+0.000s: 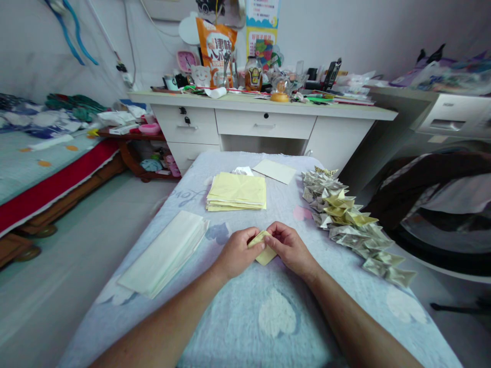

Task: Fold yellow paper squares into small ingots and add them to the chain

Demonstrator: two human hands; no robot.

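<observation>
Between my hands, just above the cloth-covered table (215,327), is a small folded piece of yellow paper (266,257). My left hand (241,251) pinches its left side, thumb on top. On its upper right, the thumb and fingers of my right hand (292,246) are closed on the same paper. Beyond my hands lies a stack of yellow paper sheets (237,190). To the left is a long pile of folded whitish paper (164,253). Rows of pointed folded paper pieces (345,220), grey and yellow, run along the table's right side.
A pale flat card (274,170) and a crumpled white scrap (243,170) lie near the far edge. Behind stands a white desk (264,122) crowded with jars and a snack bag (217,51). A washing machine (452,117) is at right, a bed (49,158) at left.
</observation>
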